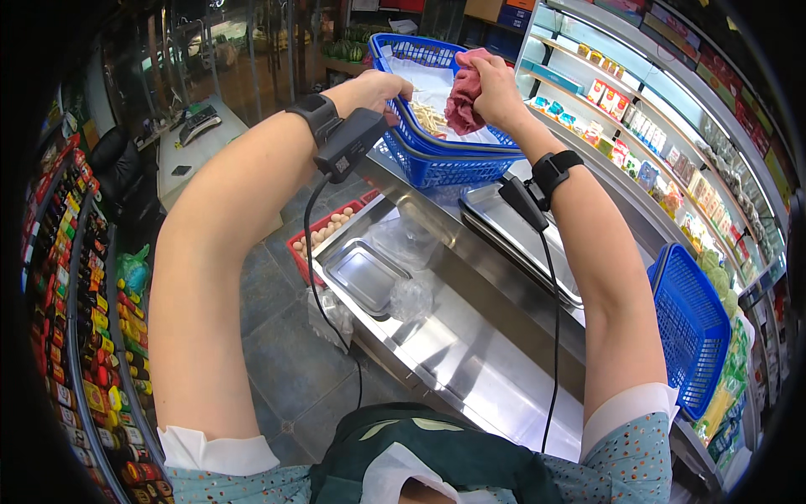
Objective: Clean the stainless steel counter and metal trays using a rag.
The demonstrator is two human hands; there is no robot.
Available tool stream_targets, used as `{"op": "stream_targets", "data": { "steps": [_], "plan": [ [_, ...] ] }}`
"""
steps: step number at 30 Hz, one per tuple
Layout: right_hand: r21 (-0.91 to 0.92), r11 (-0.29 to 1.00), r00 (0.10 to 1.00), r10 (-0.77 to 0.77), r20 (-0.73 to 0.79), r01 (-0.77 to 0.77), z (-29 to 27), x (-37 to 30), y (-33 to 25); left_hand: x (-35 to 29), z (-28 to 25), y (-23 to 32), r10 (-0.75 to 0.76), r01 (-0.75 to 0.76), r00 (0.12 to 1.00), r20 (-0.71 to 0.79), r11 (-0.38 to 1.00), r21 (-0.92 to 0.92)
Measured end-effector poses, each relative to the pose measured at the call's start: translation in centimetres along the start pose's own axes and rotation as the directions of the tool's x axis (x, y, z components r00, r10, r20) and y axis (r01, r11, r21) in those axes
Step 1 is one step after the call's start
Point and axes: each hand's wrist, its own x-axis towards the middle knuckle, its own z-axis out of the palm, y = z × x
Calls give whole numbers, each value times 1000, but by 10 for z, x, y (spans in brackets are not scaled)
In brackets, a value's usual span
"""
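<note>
A blue plastic basket (453, 172), nested in at least one more, stands at the far end of the steel counter. Inside lie a white liner (420, 74) and pale thin strands (430, 118), perhaps sprouts or mushrooms. My left hand (382, 89) is closed on the basket's near left rim, its fingertips partly hidden. Bunched in my right hand (497, 88) is a dusky red cloth (463, 94), held above the basket's right side. Both wrists wear black straps with cabled devices.
Below me, a steel trough (470, 353) holds a metal tray (367, 273) and clear plastic bags (411, 300). A red crate of eggs (332, 231) sits beyond its left end. Another blue basket (688, 336) stands right, near a lit display fridge (621, 101). Bottle shelves (92, 336) line the left.
</note>
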Motion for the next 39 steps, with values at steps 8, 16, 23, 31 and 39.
{"op": "stream_targets", "data": {
  "steps": [8, 16, 23, 31, 39],
  "plan": [
    [17, 998, 996, -51, -69, 52, -20, 18, -7, -10, -41, -16, 516, -630, 680, 521, 775, 54],
    [106, 967, 906, 254, -338, -232, -87, 30, -6, -64, -11, 16, 287, -229, 954, 79, 877, -423],
    [785, 617, 827, 469, -309, -57, -176, -4, -83, -181, -35, 8, 423, -352, 898, 117, 853, -386],
    [940, 306, 862, 507, -26, -152, -299, -183, -170, -353, 2, -36, 387, -321, 885, 259, 910, -262],
    [923, 138, 689, 706, 163, -360, -432, -383, -221, -471, 104, -115, 179, -56, 835, 521, 968, -243]
  ]
}}
